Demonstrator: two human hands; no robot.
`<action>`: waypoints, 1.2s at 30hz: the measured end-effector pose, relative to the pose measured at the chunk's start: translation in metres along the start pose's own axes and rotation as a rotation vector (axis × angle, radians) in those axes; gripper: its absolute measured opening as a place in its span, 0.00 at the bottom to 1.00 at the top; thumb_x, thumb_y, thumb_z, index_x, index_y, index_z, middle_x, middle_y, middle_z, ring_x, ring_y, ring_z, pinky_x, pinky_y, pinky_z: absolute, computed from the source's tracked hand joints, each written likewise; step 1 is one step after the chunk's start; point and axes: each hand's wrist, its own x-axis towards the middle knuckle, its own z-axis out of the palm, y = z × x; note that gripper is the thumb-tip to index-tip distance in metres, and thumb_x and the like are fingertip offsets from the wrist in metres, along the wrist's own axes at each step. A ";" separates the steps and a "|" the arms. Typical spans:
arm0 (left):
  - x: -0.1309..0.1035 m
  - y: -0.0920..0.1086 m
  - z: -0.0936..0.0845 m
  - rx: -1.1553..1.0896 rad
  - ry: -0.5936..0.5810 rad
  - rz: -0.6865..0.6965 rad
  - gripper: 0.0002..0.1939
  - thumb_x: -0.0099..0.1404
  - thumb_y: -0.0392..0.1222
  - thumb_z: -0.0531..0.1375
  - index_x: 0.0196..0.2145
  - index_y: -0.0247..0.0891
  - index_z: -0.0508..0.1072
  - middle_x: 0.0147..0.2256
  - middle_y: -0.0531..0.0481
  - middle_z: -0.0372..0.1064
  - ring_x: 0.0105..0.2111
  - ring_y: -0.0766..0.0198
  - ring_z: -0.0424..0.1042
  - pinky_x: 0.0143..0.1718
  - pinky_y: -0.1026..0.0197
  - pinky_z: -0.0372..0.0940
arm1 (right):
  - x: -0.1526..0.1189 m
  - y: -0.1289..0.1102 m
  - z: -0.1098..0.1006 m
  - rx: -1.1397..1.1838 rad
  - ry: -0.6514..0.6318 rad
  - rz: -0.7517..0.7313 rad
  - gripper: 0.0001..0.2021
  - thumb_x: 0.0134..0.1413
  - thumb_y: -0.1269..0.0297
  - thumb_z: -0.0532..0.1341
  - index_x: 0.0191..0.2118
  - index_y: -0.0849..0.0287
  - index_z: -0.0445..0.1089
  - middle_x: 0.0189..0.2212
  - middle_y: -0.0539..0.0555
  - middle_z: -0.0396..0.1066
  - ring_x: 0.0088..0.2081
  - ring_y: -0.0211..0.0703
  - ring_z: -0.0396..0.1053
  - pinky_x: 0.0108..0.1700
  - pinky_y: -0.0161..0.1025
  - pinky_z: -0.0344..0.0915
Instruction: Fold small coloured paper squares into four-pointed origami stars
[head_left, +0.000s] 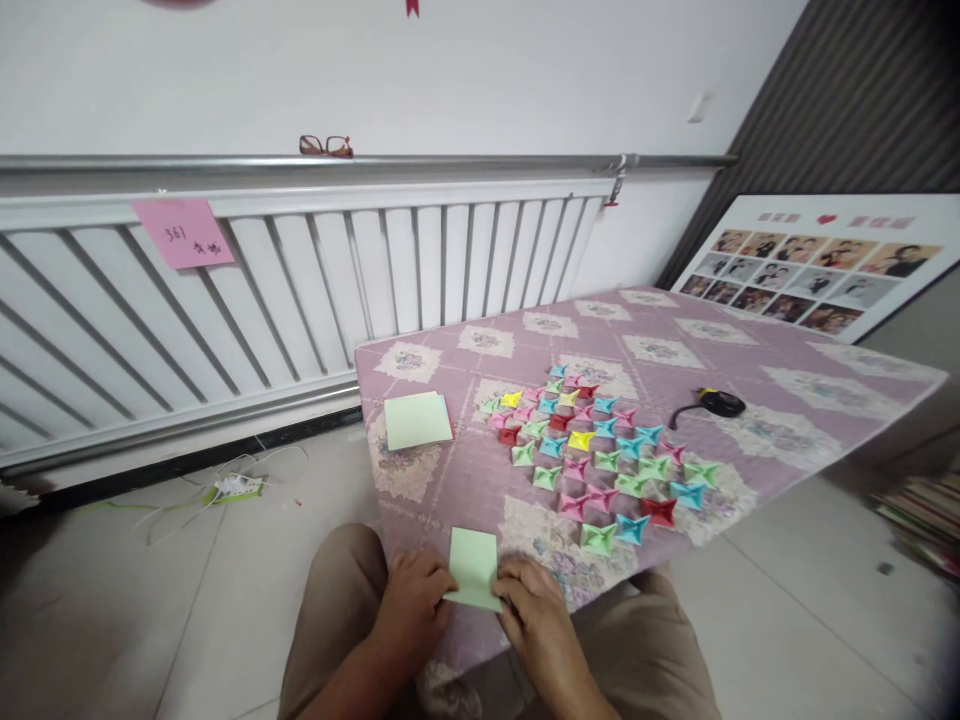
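Observation:
A pale green sheet of paper (474,565) lies on the pink patterned tablecloth near the front edge, its lower part folded or raised in a strip. At its lower left corner my left hand (418,598) pinches the paper with closed fingers. My right hand (534,603) grips the lower right corner, thumb and fingers together. Up and to the left rests a stack of square paper (418,421), light green on top. Several rows of small folded paper pieces (580,440) in green, blue, pink, red and yellow stand to the right of the sheet.
A black and yellow object with a dark strap (721,403) lies at the table's right. Behind the table is a white radiator (442,265) with a pink note (184,234). Glasses (326,147) sit on the pipe. A photo board (817,262) leans at the far right.

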 end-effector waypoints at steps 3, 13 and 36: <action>0.000 0.002 -0.001 0.010 0.013 -0.072 0.07 0.58 0.32 0.57 0.30 0.41 0.73 0.34 0.50 0.68 0.39 0.59 0.64 0.44 0.55 0.53 | 0.001 -0.002 0.000 -0.016 0.003 0.035 0.10 0.50 0.78 0.57 0.33 0.54 0.67 0.35 0.53 0.67 0.40 0.47 0.66 0.43 0.44 0.63; 0.016 0.008 -0.010 0.082 -0.073 -0.215 0.09 0.62 0.40 0.56 0.26 0.39 0.71 0.32 0.51 0.70 0.38 0.58 0.66 0.41 0.55 0.51 | 0.002 -0.006 0.003 -0.002 0.071 0.129 0.06 0.59 0.67 0.56 0.33 0.55 0.69 0.37 0.53 0.67 0.44 0.47 0.64 0.47 0.47 0.60; 0.040 0.019 -0.022 0.270 -0.272 -0.286 0.15 0.65 0.47 0.52 0.27 0.40 0.74 0.32 0.49 0.74 0.37 0.55 0.70 0.38 0.55 0.53 | 0.011 -0.016 0.013 -0.138 0.224 0.316 0.10 0.53 0.67 0.60 0.22 0.55 0.65 0.36 0.56 0.65 0.43 0.50 0.62 0.45 0.49 0.61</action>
